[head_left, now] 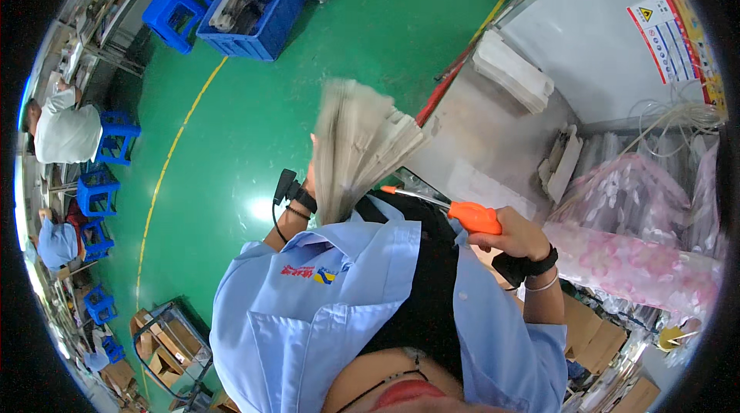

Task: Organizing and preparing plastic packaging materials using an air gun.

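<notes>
My left hand (311,178) is closed on a fanned bundle of greyish-white sheets (356,139), raised in front of my chest. The bundle's upper part is smeared by motion and hides most of that hand's fingers. My right hand (518,234) is wrapped round the orange handle of a tool (474,217) with a slim metal shaft. The shaft points left and ends in an orange tip just beside the bundle's lower edge. The tool's exact kind cannot be made out.
A grey worktable (455,139) on the right bears a white stack of sheets (512,72) and a smaller stack (561,164). Pink-patterned plastic (632,247) lies close to my right arm. A blue crate (270,8) and blue stools (171,20) stand far left; people sit along the left.
</notes>
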`<state>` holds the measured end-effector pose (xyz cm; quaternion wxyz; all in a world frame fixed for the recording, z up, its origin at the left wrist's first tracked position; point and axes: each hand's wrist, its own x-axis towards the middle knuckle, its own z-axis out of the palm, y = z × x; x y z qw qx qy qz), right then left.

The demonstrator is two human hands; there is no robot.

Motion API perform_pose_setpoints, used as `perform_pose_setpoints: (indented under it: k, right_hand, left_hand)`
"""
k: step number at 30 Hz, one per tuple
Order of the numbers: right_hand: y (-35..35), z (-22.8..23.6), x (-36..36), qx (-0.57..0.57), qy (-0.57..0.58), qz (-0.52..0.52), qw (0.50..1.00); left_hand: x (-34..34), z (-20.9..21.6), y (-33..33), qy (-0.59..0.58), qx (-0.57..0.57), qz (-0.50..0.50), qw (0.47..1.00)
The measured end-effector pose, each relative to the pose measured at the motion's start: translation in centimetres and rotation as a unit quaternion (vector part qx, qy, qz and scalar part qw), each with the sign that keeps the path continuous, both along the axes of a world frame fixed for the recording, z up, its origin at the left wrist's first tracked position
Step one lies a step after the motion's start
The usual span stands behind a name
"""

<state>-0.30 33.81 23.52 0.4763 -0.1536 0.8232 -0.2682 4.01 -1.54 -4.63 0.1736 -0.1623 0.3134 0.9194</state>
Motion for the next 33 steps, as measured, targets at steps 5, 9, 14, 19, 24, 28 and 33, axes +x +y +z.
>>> perform_pose_setpoints:
  k: [5,9,14,19,24,28,33]
  right_hand:
    - [0.2,-0.5,-0.5,-0.008,0.032,-0.005,0.999]
    - [0.0,-0.8,-0.7,-0.012,0.023,-0.024,0.999]
    - [-0.3,-0.9,-1.5,0.036,0.09,-0.002,0.995]
    - [-0.9,0.4,-1.1,0.002,0.021,-0.015,1.0]
    - [-0.2,-0.1,-0.8,0.027,-0.038,-0.005,0.999]
    - [0.0,-1.6,-0.8,-0.051,0.088,-0.019,0.995]
    - [-0.1,-0.9,-0.6,0.003,0.035,-0.009,0.999]
  left_hand:
    - [-0.4,-1.0,-0.3,0.015,0.164,0.031,0.986]
    - [-0.1,-0.2,-0.8,-0.007,0.125,0.022,0.992]
    - [0.5,-0.3,-0.8,-0.005,0.134,0.052,0.99]
    - [0.8,-0.9,-1.3,0.0,0.163,0.065,0.984]
    - [1.2,-1.7,-1.0,0.012,0.117,0.068,0.991]
    - [1.0,-1.6,-0.8,0.032,0.038,0.064,0.997]
    - [0.7,1.1,-0.3,-0.009,0.066,0.089,0.994]
